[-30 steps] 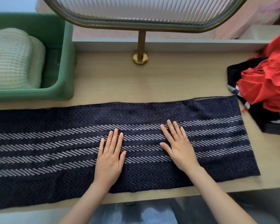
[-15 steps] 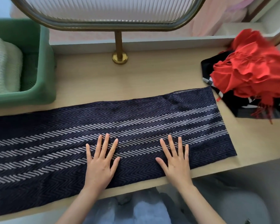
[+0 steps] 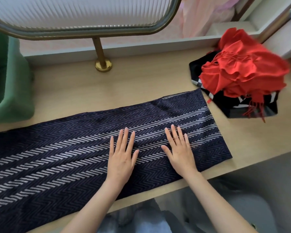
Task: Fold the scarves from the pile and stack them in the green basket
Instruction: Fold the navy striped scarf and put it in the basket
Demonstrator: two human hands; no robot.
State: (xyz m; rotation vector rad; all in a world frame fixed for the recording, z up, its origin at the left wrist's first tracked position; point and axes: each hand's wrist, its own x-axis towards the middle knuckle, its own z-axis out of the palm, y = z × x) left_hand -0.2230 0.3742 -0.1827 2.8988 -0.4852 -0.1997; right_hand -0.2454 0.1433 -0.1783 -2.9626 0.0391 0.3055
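Hands: both lie flat, palms down, on the navy scarf. Left hand [image 3: 122,158] has its fingers straight and slightly spread, pressing the cloth over the pale stripes; it grasps nothing. Right hand [image 3: 180,152] lies just beside it, nearer the scarf's right end, fingers likewise straight and spread, grasping nothing. The hands do not touch; a strip of cloth shows between the thumbs.

Navy scarf [image 3: 57,148]: spread out lengthwise on the wooden table [image 3: 107,88], running from the left edge of view to a squared right end near the right hand. Dark herringbone weave with pale stripes along its length. A small wrinkle shows near the far edge, towards the right end. Its near edge lies close to the table's front edge.

Pile: on the table at far right, apart from both hands and just beyond the scarf's far right corner. A fringed red scarf [image 3: 242,69] lies bunched on top of a black scarf [image 3: 233,106] with white markings.

Green basket [image 3: 15,91]: on the table at far left, beyond the navy scarf's far edge, partly cut off by the edge of view. Its contents cannot be made out.

Behind: a ribbed panel [image 3: 74,12] in a brass-coloured frame stands on a brass post [image 3: 99,52], whose round foot rests on the table between basket and pile.
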